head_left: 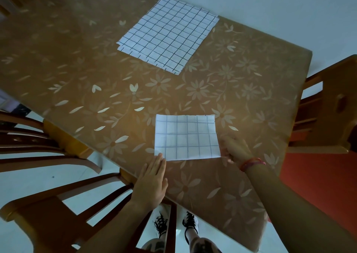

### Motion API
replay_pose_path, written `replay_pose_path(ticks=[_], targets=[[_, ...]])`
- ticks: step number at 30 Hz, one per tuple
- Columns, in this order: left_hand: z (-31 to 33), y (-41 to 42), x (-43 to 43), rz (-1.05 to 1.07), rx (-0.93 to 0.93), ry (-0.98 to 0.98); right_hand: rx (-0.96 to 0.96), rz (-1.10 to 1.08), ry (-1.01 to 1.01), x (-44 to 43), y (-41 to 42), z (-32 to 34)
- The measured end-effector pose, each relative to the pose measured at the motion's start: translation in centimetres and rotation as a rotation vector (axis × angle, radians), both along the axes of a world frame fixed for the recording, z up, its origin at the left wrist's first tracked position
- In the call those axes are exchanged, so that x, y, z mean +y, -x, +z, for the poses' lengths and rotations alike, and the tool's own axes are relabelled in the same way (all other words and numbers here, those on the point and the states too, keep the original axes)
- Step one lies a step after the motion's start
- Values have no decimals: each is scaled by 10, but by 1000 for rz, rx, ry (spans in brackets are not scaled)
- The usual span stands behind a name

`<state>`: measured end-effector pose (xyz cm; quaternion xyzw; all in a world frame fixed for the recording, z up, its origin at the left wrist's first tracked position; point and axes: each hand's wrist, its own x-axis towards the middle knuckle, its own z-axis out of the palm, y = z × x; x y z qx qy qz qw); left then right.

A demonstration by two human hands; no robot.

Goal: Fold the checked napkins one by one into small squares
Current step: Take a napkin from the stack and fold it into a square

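**Folded napkin under both hands at near table edge**

The left hand [152,183] lies flat, fingers straight and together, holding nothing. Its fingertips [160,157] touch the near-left corner of the folded napkin [186,136].

The napkin lies flat on the flowered table [96,78] as a small rectangle. It extends away from the left fingertips and across to the right hand [235,150].

The right hand's fingers are bent at the napkin's near-right corner, in contact with its edge. The back of the hand hides whether they pinch the cloth, so this cannot be told. A red bracelet [251,163] sits on that wrist.

The stack of unfolded napkins [168,33] lies well beyond both sets of fingers, at the far table edge, apart from the folded one.
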<state>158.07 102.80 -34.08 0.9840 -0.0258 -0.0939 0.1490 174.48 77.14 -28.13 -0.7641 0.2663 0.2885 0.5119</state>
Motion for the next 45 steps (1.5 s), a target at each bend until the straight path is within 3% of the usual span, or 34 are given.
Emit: replay_pose_path(ticks=[4,9,15,18,25,28,34,38,45], targets=[[1,-1,1,-1,24,-3,127,24,15,-14,1,-12],[3,-1,2,10,14,-7,-66,118,101,8,-15,0],[5,-1,0,27,31,1,-90,282,225,3,-14,-13],[6,-1,0,34,42,2,-75,250,188,7,-11,-4],[8,-3,1,38,53,17,51,-23,-132,9,-6,7],[8,-4,1,35,66,34,-9,-30,-85,12,-6,5],[10,-4,2,49,59,60,61,118,-51,21,-11,1],[11,-6,2,44,71,63,-130,54,163,28,-25,-7],[13,-4,1,28,42,49,-150,-72,128,25,-20,-5]])
